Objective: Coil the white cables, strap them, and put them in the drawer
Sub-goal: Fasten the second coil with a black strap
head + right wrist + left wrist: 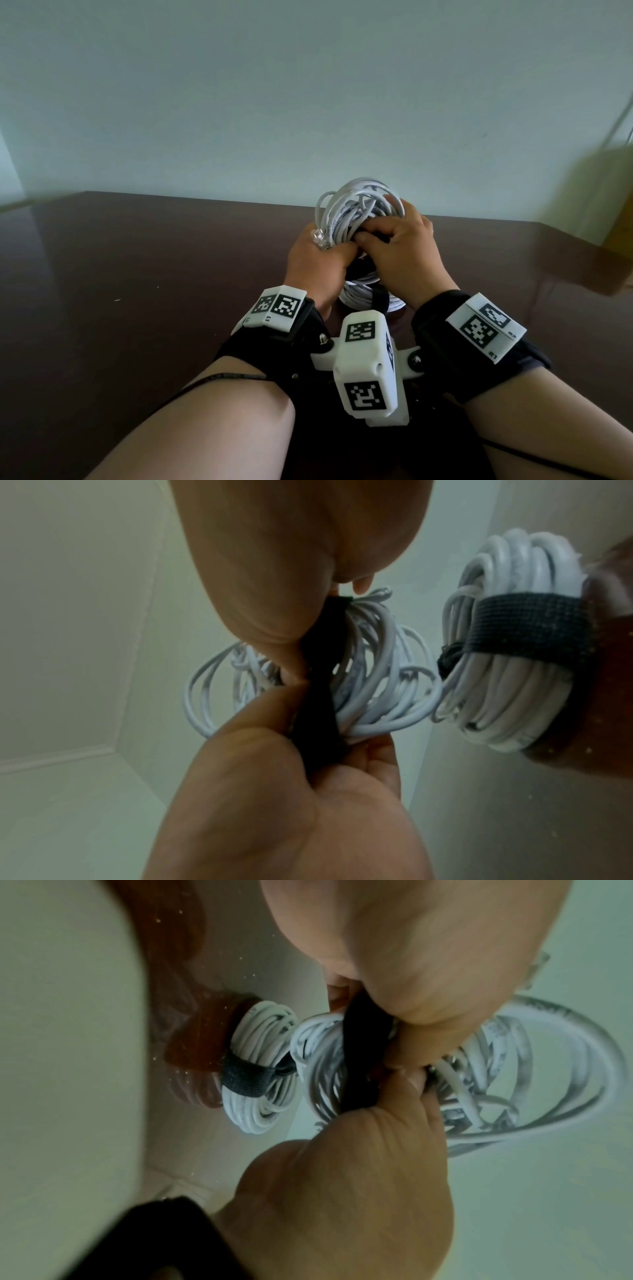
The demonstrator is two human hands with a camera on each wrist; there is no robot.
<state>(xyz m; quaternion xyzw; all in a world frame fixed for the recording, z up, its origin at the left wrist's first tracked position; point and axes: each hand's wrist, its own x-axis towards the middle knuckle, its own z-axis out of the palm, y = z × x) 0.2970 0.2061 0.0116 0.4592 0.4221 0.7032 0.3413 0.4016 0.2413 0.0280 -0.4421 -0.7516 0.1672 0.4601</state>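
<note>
Both hands hold a loose coil of white round cable [359,209] up off the dark brown glossy tabletop [137,274], just in front of the pale wall. The left hand [317,263] clenches the gathered side of the loops, and a clear plastic plug [318,237] on the cable's end pokes out over its knuckles; keeping all the turns bunched in one fist seems meant to stop them from springing apart. The right hand [399,253] meets it from the other side, its fingers [371,236] curled over the same bunched spot.

The wrist views show why: a black fabric strap [363,1064] runs across the bundled strands, pinched between the thumbs and fingers of both hands. It looks as if the strap is being pulled round the bundle to be fastened, though whether its end has closed on itself is hidden by the fingers. The free loops fan out unevenly beyond the grip, so the coil would likely loosen if either hand let go now.

Below the hands, near the wrists, a second coil of white cable [507,647] rests on the tabletop, neatly wound and already bound by a black hook-and-loop band [527,626]. It probably sits there waiting to go away with the other. No drawer is in view.
</note>
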